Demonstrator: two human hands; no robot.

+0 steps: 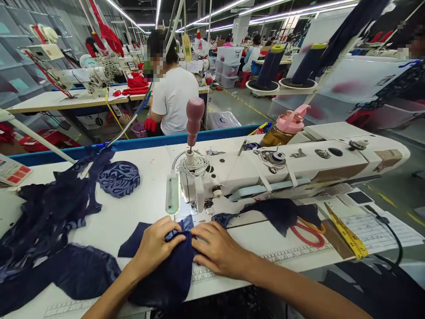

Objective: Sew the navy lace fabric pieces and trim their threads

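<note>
A dark navy fabric piece (172,274) lies on the white table in front of the sewing machine (285,170). My left hand (156,246) pinches a fold of it, fingers curled. My right hand (215,248) rests on the same fabric beside it, fingers bent down onto the cloth. Both hands sit just in front of the needle area (194,206), where the fabric's far edge runs under the machine head.
A heap of navy lace pieces (46,217) covers the table's left side, with a round patterned piece (118,178). Red-handled scissors (307,235), a yellow tape measure (347,235) and more navy cloth lie right. A pink-lidded bottle (283,130) stands behind. Another person (172,95) sits ahead.
</note>
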